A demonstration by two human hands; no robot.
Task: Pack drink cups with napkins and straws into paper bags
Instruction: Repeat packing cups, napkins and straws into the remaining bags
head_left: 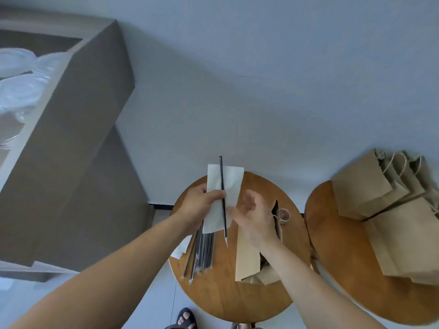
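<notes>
Left hand (202, 205) pinches napkin (222, 198), straw (222, 198).

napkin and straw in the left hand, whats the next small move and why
Probably lower the napkin and straw into the bag on the table. The left hand pinches both together, and the right hand hangs open just above the bag, free to spread its mouth.
</notes>
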